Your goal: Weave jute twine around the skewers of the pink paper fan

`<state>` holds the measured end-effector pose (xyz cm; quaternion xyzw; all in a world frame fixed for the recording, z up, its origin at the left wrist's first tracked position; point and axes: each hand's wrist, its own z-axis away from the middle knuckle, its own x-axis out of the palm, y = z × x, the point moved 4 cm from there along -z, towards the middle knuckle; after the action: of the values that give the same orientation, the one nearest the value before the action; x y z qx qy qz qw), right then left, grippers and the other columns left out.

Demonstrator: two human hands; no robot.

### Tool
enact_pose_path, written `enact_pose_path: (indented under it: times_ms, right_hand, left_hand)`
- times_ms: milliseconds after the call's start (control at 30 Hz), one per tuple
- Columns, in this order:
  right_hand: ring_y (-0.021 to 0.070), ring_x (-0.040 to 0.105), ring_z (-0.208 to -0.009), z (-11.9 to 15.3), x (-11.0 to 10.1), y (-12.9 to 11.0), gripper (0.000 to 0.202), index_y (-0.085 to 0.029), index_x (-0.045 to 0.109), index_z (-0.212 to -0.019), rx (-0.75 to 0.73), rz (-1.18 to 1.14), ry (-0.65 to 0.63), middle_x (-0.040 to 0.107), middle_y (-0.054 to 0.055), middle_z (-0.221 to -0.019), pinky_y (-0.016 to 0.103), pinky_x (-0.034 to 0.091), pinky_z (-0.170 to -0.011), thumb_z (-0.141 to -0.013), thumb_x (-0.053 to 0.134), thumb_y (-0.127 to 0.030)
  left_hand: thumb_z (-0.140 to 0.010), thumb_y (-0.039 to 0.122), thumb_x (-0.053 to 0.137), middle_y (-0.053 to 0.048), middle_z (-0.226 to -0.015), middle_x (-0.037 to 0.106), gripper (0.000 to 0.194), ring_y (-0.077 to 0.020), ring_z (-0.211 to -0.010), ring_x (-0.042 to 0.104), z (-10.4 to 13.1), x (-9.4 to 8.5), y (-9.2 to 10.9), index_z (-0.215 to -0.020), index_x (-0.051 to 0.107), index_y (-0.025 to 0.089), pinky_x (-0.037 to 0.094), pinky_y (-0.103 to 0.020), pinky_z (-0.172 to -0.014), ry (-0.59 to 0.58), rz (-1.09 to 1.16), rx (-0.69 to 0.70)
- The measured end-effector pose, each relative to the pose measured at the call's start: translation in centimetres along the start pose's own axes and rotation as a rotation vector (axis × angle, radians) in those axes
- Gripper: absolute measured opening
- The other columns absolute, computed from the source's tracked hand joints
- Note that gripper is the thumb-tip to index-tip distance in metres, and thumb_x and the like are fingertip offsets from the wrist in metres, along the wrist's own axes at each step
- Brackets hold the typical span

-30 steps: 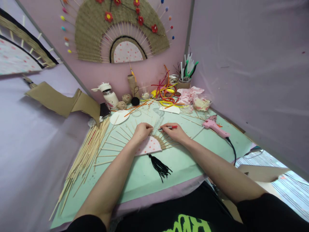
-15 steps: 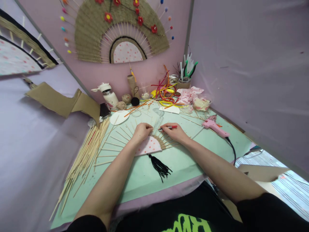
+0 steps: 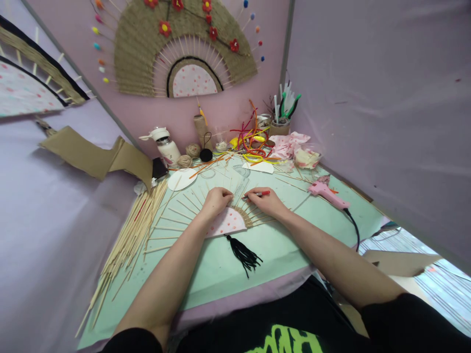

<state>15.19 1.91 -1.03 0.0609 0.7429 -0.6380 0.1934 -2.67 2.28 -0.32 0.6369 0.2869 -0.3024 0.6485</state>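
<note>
A small fan (image 3: 228, 220) lies on the table, its half-round centre covered in pink-dotted white cloth, edged with woven twine and spread with thin sticks. My left hand (image 3: 217, 201) is closed in a pinch above its upper edge; what the fingertips hold, if anything, is hidden. My right hand (image 3: 268, 202) grips a red pen (image 3: 263, 193), its tip pointing left over the sticks on the fan's right side. Between the hands lies a clear ruler (image 3: 241, 189) with a protractor (image 3: 241, 170) at its far end. A black tassel (image 3: 243, 252) rests just below the fan.
Loose bamboo sticks (image 3: 128, 245) are piled on the left. On the right lies a pink glue gun (image 3: 329, 195) with its cord. Behind stand a white bottle (image 3: 167, 147), twine balls (image 3: 192, 149) and pipe cleaners (image 3: 253, 139). A large woven fan (image 3: 134, 63) hangs on the wall.
The red pen's tip has shifted very slightly in my right hand. Both hands otherwise keep their places over the fan.
</note>
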Motion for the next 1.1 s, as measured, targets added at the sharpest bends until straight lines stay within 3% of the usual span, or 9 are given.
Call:
enact_pose_path:
  times_ms: [233, 367, 533, 667, 900, 1100]
  right_hand:
    - [0.0173, 0.069, -0.076, 0.2, -0.8, -0.7, 0.026, -0.016, 0.075, -0.083, -0.061, -0.072, 0.113, 0.075, 0.005, -0.079, 0.026, 0.052, -0.073, -0.077, 0.05, -0.022]
    - [0.0174, 0.069, -0.076, 0.2, -1.1, -0.9, 0.026, -0.016, 0.074, -0.086, -0.096, -0.112, 0.149, 0.075, 0.006, -0.082, 0.027, 0.052, -0.073, -0.078, 0.05, -0.023]
    - [0.0172, 0.068, -0.076, 0.3, -0.9, -0.8, 0.024, -0.015, 0.074, -0.084, -0.12, -0.122, 0.149, 0.075, 0.006, -0.083, 0.027, 0.052, -0.072, -0.078, 0.051, -0.022]
    - [0.0166, 0.068, -0.076, 0.3, -0.7, -1.3, 0.024, -0.016, 0.074, -0.084, -0.119, -0.098, 0.117, 0.075, 0.005, -0.082, 0.025, 0.052, -0.072, -0.078, 0.05, -0.021]
    - [0.0164, 0.068, -0.07, 0.0, 0.5, -2.8, 0.022, -0.018, 0.076, -0.076, -0.118, -0.015, -0.064, 0.074, 0.002, -0.07, 0.021, 0.048, -0.061, -0.075, 0.054, -0.018]
    - [0.016, 0.067, -0.07, -0.4, 2.2, -1.4, 0.024, -0.018, 0.076, -0.079, -0.137, 0.019, -0.075, 0.075, 0.002, -0.074, 0.022, 0.048, -0.063, -0.077, 0.052, -0.018]
  left_hand:
    - [-0.077, 0.027, 0.06, -0.007, -0.074, 0.072, 0.022, -0.0173, -0.07, 0.062, -0.2, -0.1, -0.8, -0.085, 0.076, 0.014, 0.045, -0.027, -0.066, 0.037, 0.094, -0.006]
    - [-0.078, 0.03, 0.057, -0.007, -0.074, 0.071, 0.029, -0.0161, -0.064, 0.061, -0.1, -0.9, -1.2, -0.093, 0.074, 0.012, 0.045, -0.026, -0.061, 0.085, 0.146, -0.035]
    - [-0.074, 0.031, 0.06, -0.007, -0.074, 0.071, 0.027, -0.0167, -0.064, 0.061, -0.3, -2.1, -1.6, -0.086, 0.075, 0.012, 0.045, -0.027, -0.06, 0.134, 0.164, -0.073]
    - [-0.073, 0.031, 0.061, -0.006, -0.07, 0.07, 0.026, -0.0167, -0.062, 0.061, -0.2, -2.2, -2.0, -0.085, 0.075, 0.012, 0.045, -0.027, -0.058, 0.143, 0.165, -0.089]
    - [-0.074, 0.028, 0.061, -0.006, -0.073, 0.071, 0.024, -0.0145, -0.06, 0.059, 0.0, -1.6, -2.2, -0.086, 0.075, 0.013, 0.043, -0.025, -0.057, 0.12, 0.145, -0.071]
    - [-0.075, 0.026, 0.06, -0.005, -0.069, 0.07, 0.023, -0.0128, -0.056, 0.057, 0.2, -1.4, -2.1, -0.086, 0.075, 0.012, 0.041, -0.024, -0.054, 0.096, 0.136, -0.082]
